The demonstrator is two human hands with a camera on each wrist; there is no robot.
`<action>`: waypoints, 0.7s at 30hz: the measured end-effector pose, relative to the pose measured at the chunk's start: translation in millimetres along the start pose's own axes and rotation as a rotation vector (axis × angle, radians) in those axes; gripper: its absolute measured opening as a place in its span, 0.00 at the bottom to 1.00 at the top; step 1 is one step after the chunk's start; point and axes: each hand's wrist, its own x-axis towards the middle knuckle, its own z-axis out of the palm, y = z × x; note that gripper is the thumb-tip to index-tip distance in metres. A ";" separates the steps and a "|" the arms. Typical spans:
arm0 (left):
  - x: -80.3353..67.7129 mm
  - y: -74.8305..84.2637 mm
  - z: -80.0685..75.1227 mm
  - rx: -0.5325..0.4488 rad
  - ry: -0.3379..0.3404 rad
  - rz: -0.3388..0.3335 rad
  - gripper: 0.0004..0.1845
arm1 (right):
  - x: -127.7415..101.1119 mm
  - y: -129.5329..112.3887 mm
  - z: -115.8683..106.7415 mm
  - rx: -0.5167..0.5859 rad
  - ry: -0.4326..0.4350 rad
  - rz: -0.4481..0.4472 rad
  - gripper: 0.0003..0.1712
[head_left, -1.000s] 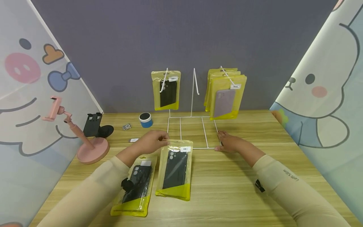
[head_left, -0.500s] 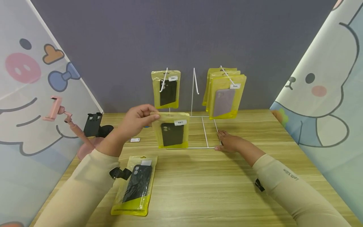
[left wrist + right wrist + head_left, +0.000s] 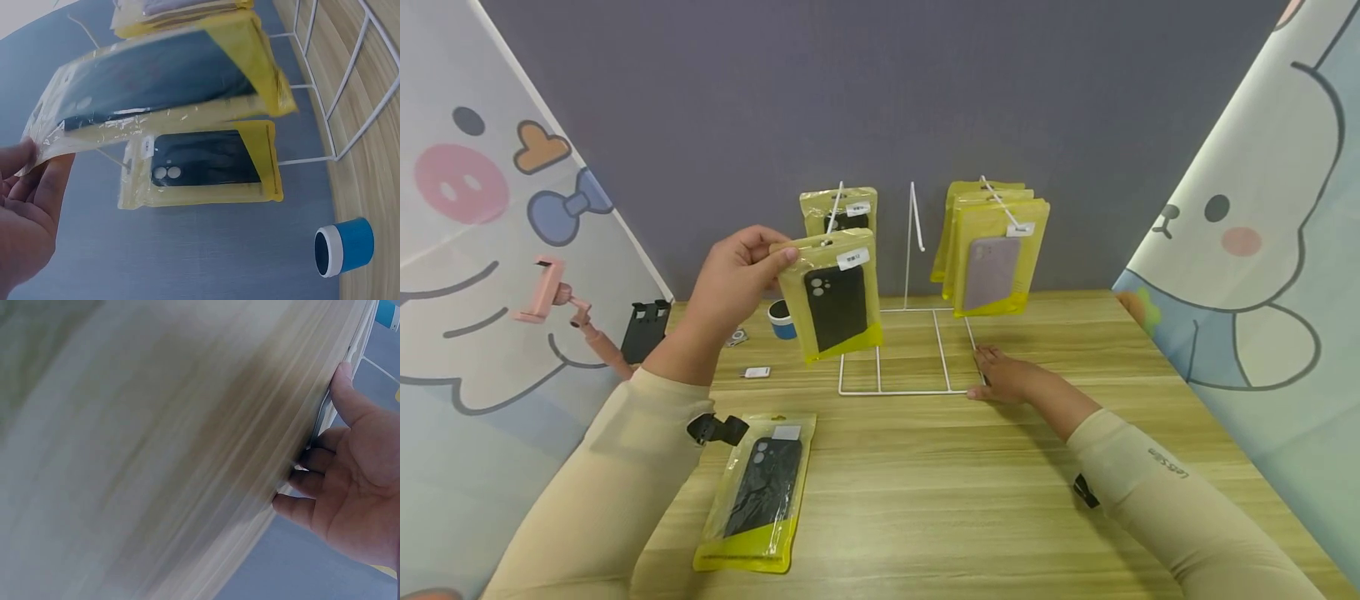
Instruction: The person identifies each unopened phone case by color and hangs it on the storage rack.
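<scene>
Yellow phone case pack (image 3: 833,293) now up off the surface (image 3: 970,500), pinched by left hand (image 3: 730,279) mid-frame, close to left hook (image 3: 833,208) of wire rack (image 3: 910,250). Looks about ready for hanging. Right hand (image 3: 1003,377) flat, fingers loose, pressing the rack's base.

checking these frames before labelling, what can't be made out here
- Head view: white label on the held yellow-packaged black phone case, print too small.
- Right wrist view: wooden table blurred; right hand cut by the edge.
- Left wrist view: left hand cut by the edge.
</scene>
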 end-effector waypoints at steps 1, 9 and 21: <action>2.7 -0.2 0.9 0.003 0.002 -0.009 0.18 | 0.1 0.2 0.1 -0.001 -0.001 0.000 0.52; 35.5 -8.3 11.8 0.020 -0.002 -0.033 0.18 | -1.3 0.5 -0.3 0.002 0.001 0.007 0.52; 84.1 -20.5 21.9 0.060 0.039 -0.020 0.14 | -1.6 -1.2 -0.7 0.000 0.015 -0.012 0.51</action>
